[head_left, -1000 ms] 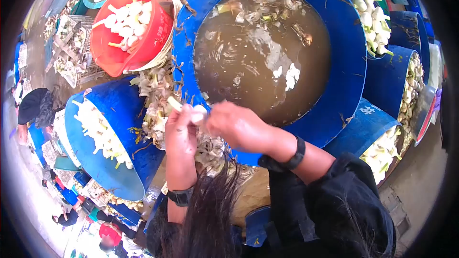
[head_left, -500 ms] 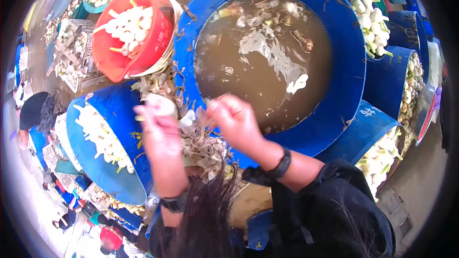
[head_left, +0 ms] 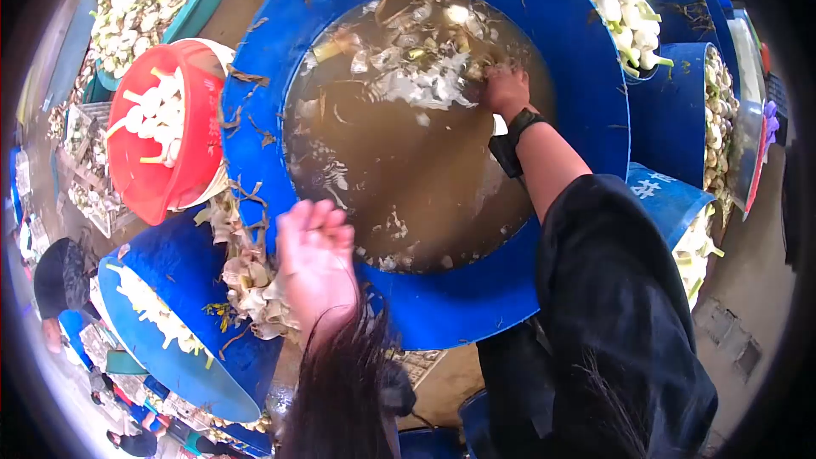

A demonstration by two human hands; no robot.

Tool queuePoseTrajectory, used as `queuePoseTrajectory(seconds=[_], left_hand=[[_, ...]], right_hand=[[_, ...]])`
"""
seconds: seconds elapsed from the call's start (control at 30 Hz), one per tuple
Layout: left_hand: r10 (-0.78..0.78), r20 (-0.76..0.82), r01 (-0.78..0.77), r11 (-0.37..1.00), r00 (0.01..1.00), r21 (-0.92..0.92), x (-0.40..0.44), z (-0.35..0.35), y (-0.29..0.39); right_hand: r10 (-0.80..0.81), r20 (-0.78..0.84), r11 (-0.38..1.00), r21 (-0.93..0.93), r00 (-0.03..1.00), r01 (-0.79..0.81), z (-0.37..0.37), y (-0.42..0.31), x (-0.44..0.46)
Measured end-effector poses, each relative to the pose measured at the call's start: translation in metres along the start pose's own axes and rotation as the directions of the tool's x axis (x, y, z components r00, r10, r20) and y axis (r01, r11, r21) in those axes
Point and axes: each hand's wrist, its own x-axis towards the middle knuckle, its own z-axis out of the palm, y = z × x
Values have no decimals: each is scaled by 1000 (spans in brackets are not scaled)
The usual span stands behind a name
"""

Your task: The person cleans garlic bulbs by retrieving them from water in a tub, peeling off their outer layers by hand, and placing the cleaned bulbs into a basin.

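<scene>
A big blue tub [head_left: 586, 102] of murky brown water stands in front of me. Bulb skins [head_left: 429, 76] float in it, with a pale garlic bulb [head_left: 457, 14] near the far side. My right hand [head_left: 507, 89] reaches down to the water at the tub's right, fingers pointing left beside the floating peelings; the fingertips are partly hidden, and I cannot make out whether they hold anything. My left hand [head_left: 316, 246] is at the tub's near left rim, palm up, fingers loosely curled and apart, with nothing in it.
Left of the tub, a red basin [head_left: 132, 149] holds trimmed garlic bulbs [head_left: 161, 115]. Below it lies a tilted blue barrel [head_left: 229, 357] with more bulbs. Dry peelings [head_left: 255, 289] heap beside the tub. Several garlic-filled containers stand right; people are at far left.
My right hand has moved forward and right, into the tub. My left hand, which held a pale bulb, is now empty and palm up. The view has shifted.
</scene>
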Motion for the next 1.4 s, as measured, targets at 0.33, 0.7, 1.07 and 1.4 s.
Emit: queuePoseTrajectory(seconds=[0.33, 0.7, 1.07, 1.4], left_hand=[[-134, -120, 159, 960, 984, 231, 4, -6, -74], [349, 205, -306, 264, 914, 915, -7, 0, -13], [183, -99, -33, 604, 978, 796, 5, -7, 4], [-81, 117, -72, 424, 990, 903, -4, 6, -4]], right_hand=[[-140, -123, 359, 918, 982, 166, -145, -135, -174], [-758, -8, 524, 588, 653, 616, -194, -126, -178], [-353, 471, 619, 765, 809, -175, -175, -125, -176], [-620, 87, 636, 638, 780, 434, -171, -129, -176]])
